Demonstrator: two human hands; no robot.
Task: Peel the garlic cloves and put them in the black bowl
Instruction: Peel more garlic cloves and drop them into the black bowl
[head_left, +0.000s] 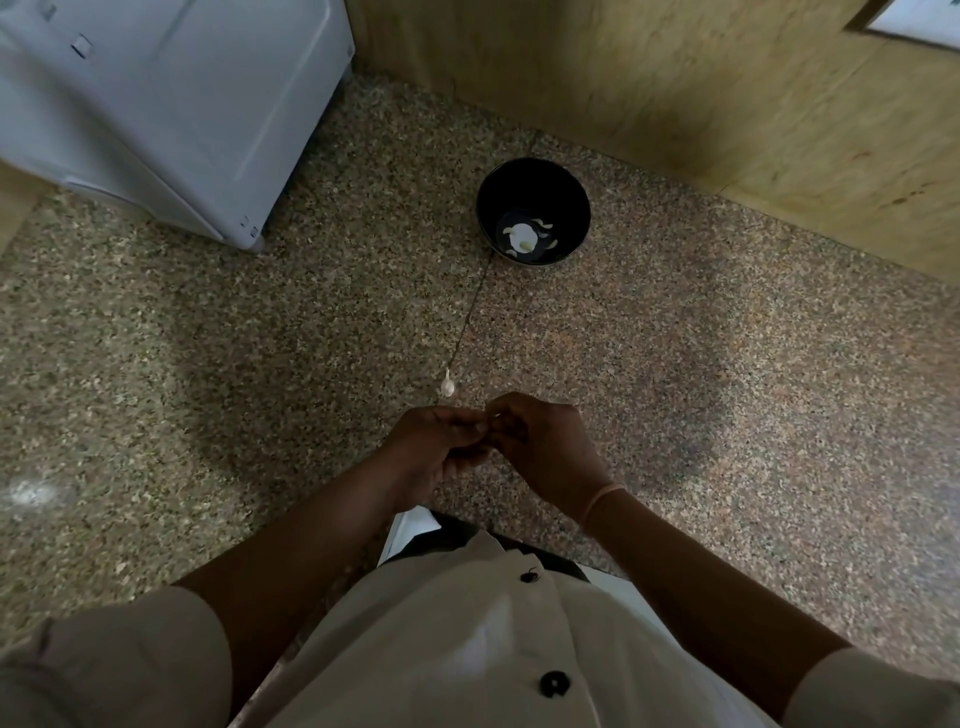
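**Peeling a clove at the lower centre**

Your left hand (431, 441) and right hand (543, 441) meet at the lower centre of the frame. Both have their fingers curled and their tips pressed together in a pinch. What they pinch is hidden between them; from the task, it is probably a clove.

Hold it steady with your left fingers (470, 427) and work with the right. Catch the skin at one end with a nail and strip it along the length rather than across. Roll the clove a little as each strip comes free. Keep the pinch light, since a bare clove is likely to slip.

Work low over the counter (260, 364) so that a drop stays near. The bowl (569, 208) sits well apart in the upper centre, with pale pieces (522, 236) already on its bottom. Carry the clove over the rim before letting go. A spare clove (448, 387) lies just above your hands on the counter seam.
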